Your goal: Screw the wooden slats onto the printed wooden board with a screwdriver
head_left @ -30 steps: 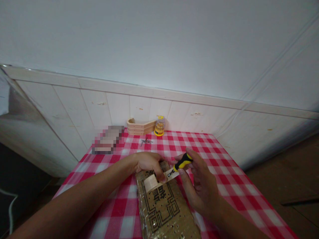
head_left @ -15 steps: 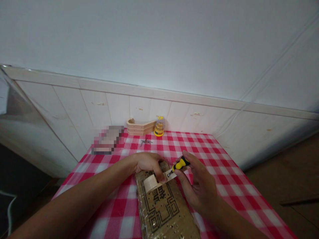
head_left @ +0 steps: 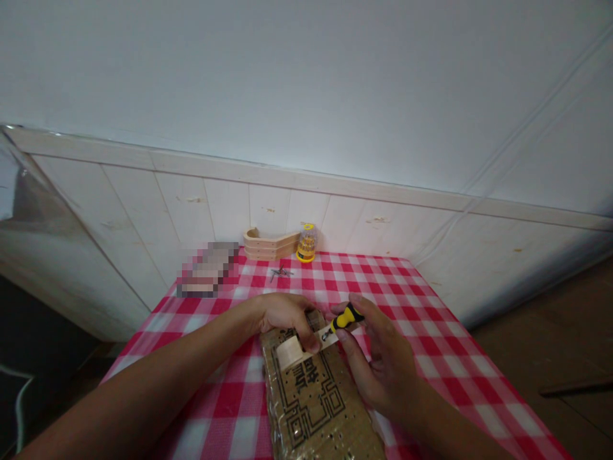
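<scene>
My left hand [head_left: 283, 315] is closed on a small pale wooden piece [head_left: 293, 348], pressing it down on a brown engraved board [head_left: 313, 396] that lies on the red-and-white checked table [head_left: 421, 332]. My right hand [head_left: 378, 358] grips a short screwdriver with a yellow and black handle [head_left: 347, 317]. The screwdriver's tip rests on the right end of the wooden piece, close to my left fingers.
Against the wall at the table's far edge stand a stack of curved wooden parts [head_left: 269, 244] and a yellow bit holder [head_left: 307, 243]. A few dark screws [head_left: 280, 272] lie in front of them. A blurred-out object [head_left: 207, 269] sits at the far left.
My right hand has closed in around the screwdriver handle and shifted slightly left and down; less of the handle shows. The left hand and the wooden piece have stayed put.
</scene>
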`<state>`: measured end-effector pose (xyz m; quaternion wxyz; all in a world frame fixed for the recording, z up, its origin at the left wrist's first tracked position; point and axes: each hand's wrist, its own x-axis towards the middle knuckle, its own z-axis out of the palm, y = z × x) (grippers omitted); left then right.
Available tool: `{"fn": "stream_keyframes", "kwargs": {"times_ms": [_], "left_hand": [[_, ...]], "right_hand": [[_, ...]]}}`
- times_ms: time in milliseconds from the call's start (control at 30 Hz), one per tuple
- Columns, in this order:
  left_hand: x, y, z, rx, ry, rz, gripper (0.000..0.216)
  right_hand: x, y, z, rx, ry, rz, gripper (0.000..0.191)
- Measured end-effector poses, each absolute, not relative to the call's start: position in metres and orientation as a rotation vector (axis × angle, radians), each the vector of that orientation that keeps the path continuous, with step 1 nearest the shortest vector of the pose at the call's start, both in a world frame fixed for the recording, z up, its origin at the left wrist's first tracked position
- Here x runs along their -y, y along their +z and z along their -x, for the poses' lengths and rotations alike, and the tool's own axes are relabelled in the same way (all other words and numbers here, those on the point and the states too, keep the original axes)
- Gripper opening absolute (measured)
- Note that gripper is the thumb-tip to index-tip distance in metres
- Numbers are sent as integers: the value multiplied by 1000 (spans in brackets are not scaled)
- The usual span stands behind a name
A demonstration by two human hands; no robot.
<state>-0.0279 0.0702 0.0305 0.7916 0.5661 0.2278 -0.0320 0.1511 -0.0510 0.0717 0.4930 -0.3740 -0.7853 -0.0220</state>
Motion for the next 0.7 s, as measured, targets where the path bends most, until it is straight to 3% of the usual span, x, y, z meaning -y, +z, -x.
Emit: {"fn": "stream_keyframes", "kwargs": {"times_ms": [500, 700], "left_hand": [[-71, 31, 29, -473, -84, -1221, 36], [-68, 39, 27, -611, -112, -1199, 43]], "right_hand": [[48, 69, -150, 1853, -58, 905, 71], [50, 64, -153, 1851, -35, 928, 70]]}}
